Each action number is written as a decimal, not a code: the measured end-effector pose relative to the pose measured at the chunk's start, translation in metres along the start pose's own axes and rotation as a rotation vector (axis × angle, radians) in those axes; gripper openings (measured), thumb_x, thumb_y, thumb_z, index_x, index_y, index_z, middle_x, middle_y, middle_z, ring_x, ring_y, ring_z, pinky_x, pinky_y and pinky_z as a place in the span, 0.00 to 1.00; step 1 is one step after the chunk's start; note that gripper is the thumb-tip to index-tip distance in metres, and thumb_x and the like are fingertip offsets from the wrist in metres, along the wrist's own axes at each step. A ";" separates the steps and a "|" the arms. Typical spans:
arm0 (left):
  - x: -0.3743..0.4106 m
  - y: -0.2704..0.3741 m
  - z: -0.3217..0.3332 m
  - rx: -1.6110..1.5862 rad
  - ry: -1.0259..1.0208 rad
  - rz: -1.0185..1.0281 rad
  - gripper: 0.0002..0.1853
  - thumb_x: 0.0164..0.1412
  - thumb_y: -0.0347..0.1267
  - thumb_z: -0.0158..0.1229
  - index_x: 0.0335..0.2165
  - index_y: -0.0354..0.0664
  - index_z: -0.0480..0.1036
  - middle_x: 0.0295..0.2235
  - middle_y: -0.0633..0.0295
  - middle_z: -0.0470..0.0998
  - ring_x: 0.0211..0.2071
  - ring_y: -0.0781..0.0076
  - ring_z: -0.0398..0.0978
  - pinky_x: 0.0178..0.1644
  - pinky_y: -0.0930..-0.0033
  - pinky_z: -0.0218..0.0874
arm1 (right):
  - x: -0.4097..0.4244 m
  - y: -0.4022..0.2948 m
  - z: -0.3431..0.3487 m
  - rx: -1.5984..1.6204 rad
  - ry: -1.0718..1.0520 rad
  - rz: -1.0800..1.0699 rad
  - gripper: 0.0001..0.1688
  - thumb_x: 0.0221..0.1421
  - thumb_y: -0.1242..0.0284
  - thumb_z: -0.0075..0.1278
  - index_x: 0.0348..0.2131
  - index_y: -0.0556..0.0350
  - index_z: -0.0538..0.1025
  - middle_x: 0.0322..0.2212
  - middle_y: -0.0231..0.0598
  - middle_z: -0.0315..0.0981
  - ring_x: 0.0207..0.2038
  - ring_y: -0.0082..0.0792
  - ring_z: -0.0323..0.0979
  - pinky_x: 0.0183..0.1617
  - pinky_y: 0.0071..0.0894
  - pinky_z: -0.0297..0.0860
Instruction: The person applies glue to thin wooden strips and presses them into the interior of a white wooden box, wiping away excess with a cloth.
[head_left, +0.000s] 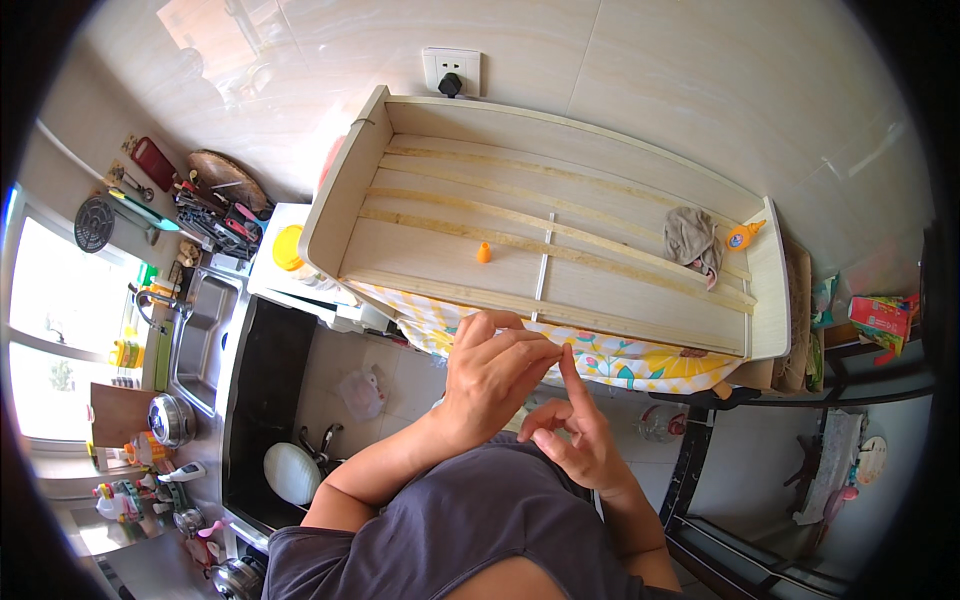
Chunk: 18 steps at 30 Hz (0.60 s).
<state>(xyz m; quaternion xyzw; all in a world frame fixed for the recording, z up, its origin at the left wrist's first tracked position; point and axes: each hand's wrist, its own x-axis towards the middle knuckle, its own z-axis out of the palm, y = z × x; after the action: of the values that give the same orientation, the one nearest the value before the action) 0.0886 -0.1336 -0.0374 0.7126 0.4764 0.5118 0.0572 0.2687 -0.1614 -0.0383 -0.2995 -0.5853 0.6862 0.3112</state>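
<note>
My left hand (491, 375) is raised before my chest with its fingers bent together; whether something small is pinched in them I cannot tell. The extended index finger of my right hand (574, 435) meets those fingertips, while its other fingers curl loosely. Beyond both hands lies a pale wooden shelf unit (442, 270) with slats across its bottom. An orange nozzle cap (484, 253) stands upright on it at the left. Towards its right end lie a crumpled grey cloth (690, 236) and an orange glue bottle (744, 235).
A flowered cloth (637, 364) hangs along the shelf's near edge. At the left are a yellow-lidded jar (288, 247), a steel sink (206, 337) and a black stove or counter top (262, 375). A wall socket (452, 71) with a black plug sits behind the shelf.
</note>
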 end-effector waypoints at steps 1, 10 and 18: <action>0.000 0.000 0.000 0.008 0.000 0.005 0.15 0.39 0.23 0.69 0.31 0.45 0.78 0.30 0.69 0.80 0.34 0.66 0.72 0.39 0.65 0.60 | 0.001 0.000 -0.001 -0.081 0.004 -0.031 0.53 0.59 0.78 0.49 0.68 0.56 0.33 0.30 0.38 0.76 0.29 0.20 0.69 0.38 0.20 0.67; 0.005 -0.001 0.003 0.096 0.023 0.063 0.16 0.36 0.23 0.68 0.29 0.47 0.76 0.28 0.70 0.78 0.34 0.66 0.72 0.38 0.64 0.59 | 0.005 0.010 0.001 -0.275 0.072 -0.079 0.54 0.56 0.79 0.53 0.68 0.59 0.37 0.28 0.34 0.76 0.26 0.19 0.67 0.33 0.20 0.67; 0.008 -0.003 0.005 -0.027 0.052 -0.031 0.14 0.36 0.20 0.65 0.28 0.44 0.76 0.27 0.67 0.79 0.34 0.64 0.72 0.38 0.66 0.62 | 0.005 0.004 -0.002 0.114 0.008 0.017 0.52 0.57 0.78 0.49 0.69 0.50 0.35 0.30 0.38 0.76 0.31 0.21 0.71 0.37 0.21 0.67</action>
<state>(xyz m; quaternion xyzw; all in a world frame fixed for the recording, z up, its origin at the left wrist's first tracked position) 0.0911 -0.1246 -0.0360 0.6906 0.4819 0.5356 0.0625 0.2662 -0.1567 -0.0425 -0.2890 -0.5417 0.7196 0.3244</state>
